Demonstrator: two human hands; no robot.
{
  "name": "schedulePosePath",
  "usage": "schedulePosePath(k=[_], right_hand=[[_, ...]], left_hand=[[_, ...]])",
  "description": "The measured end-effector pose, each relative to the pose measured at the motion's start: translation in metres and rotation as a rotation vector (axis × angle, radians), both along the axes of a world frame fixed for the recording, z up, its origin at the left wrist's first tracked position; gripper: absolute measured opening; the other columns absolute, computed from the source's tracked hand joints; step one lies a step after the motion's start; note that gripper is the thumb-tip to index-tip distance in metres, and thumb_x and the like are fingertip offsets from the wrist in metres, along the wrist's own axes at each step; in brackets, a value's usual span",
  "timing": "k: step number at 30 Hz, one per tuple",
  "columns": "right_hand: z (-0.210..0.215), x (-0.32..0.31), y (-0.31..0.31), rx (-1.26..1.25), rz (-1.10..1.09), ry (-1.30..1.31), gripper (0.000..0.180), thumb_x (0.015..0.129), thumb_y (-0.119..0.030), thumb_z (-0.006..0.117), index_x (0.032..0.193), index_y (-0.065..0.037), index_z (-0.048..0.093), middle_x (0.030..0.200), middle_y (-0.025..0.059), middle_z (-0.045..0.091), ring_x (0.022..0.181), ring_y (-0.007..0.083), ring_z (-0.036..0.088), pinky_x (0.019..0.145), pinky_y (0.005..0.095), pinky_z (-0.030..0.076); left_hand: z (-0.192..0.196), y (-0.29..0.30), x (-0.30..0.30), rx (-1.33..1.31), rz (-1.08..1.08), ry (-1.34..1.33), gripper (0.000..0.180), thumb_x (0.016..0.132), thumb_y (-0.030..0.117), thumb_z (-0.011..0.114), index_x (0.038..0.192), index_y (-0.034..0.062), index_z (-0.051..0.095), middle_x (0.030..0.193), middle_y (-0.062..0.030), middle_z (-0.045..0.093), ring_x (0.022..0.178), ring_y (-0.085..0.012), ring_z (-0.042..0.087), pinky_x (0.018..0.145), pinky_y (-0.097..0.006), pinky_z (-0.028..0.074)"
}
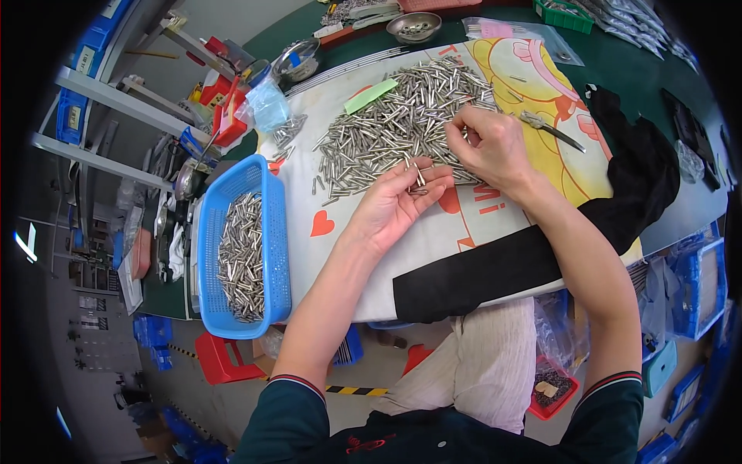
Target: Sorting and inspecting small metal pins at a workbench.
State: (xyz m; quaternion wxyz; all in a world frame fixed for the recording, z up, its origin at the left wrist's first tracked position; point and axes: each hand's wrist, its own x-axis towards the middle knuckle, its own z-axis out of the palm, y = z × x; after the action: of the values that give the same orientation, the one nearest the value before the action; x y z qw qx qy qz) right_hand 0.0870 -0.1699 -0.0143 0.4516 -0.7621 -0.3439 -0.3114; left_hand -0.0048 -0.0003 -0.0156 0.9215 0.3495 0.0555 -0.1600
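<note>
Small silvery metal pins (386, 131) lie in a broad heap on a cloth with printed cartoon figures. At the near edge of the heap, my left hand (390, 205) is turned palm up. A few loose metal pins (418, 176) rest on its half-curled fingers, the thumb beside them. My right hand (495, 147) hovers over the heap's right side, thumb and forefinger bent together in a pinch. Whatever sits between those fingertips is too small to make out. A green paper slip (370, 96) lies on top of the heap.
A blue plastic basket (277, 232) full of similar pins stands at the left. A black garment (479, 271) stretches across the cloth's near right side. Tweezers-like dark tool (563, 136) lies right of the heap. Metal bowls, including one bowl (414, 29), stand at the back.
</note>
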Motion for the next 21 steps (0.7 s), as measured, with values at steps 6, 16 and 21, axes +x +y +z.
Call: schedulePosePath(k=[6, 16, 21], right_hand=[[-0.004, 0.001, 0.000, -0.081, 0.021, 0.024, 0.009, 0.074, -0.007, 0.063, 0.068, -0.003, 0.058, 0.055, 0.0062, 0.054, 0.044, 0.0165, 0.051, 0.042, 0.0299, 0.039], [-0.004, -0.003, 0.003, -0.167, 0.051, 0.022, 0.008, 0.074, -0.010, 0.064, 0.070, -0.004, 0.060, 0.061, 0.0066, 0.057, 0.048, 0.0186, 0.054, 0.046, 0.0319, 0.042], [-0.006, -0.001, 0.001, -0.186, 0.036, 0.041, 0.010, 0.074, -0.012, 0.064, 0.070, -0.004, 0.060, 0.062, 0.0073, 0.057, 0.051, 0.0218, 0.055, 0.048, 0.0341, 0.043]], left_hand=[[0.000, 0.002, 0.000, -0.011, 0.173, 0.065, 0.018, 0.096, 0.010, 0.042, 0.107, -0.0016, 0.050, 0.103, -0.0186, 0.059, 0.094, -0.0258, 0.061, 0.082, -0.034, 0.054], [-0.008, 0.012, 0.002, -0.091, 0.129, 0.026, 0.017, 0.096, 0.014, 0.044, 0.105, 0.0026, 0.052, 0.084, -0.0091, 0.061, 0.072, -0.0179, 0.058, 0.066, -0.029, 0.051], [-0.007, 0.010, 0.003, -0.071, 0.152, 0.048, 0.017, 0.096, 0.014, 0.043, 0.104, 0.0022, 0.052, 0.083, -0.0087, 0.061, 0.070, -0.0179, 0.058, 0.063, -0.030, 0.051]])
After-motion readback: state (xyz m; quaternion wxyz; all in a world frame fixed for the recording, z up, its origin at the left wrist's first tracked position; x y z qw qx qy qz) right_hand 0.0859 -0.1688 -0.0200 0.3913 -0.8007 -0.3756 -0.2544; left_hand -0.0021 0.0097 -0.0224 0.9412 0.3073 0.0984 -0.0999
